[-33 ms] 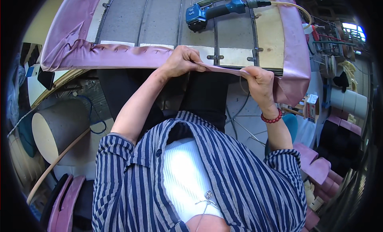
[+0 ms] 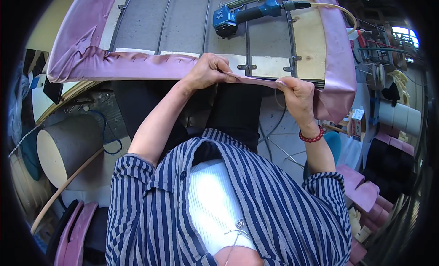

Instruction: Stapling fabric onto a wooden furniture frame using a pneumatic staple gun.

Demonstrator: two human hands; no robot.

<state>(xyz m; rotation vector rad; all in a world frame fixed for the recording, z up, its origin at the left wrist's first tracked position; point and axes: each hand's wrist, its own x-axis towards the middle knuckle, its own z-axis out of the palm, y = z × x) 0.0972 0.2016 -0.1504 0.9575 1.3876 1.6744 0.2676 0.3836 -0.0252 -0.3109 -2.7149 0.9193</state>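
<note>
Pink upholstery fabric [image 2: 132, 68] wraps the edges of a wooden frame [image 2: 312, 42] with grey backing and dark metal rods across it. On the near side, my left hand [image 2: 208, 71] grips the fabric's edge, fingers closed over it. My right hand [image 2: 297, 93] pinches the same edge farther right, and the strip between both hands is stretched taut. Left of my left hand the fabric is folded over the frame and fastened with staples; at the near right corner it hangs loose. A blue pneumatic stapler [image 2: 247, 16] lies on the frame beyond my hands.
A pale air hose [image 2: 336, 7] runs from the stapler off to the right. A grey-sided cylinder [image 2: 68, 147] lies at the left, by a curved wooden strip [image 2: 68, 186]. Pink pieces [image 2: 359, 186] are stacked at the right, with a white roll [image 2: 400, 117] farther back.
</note>
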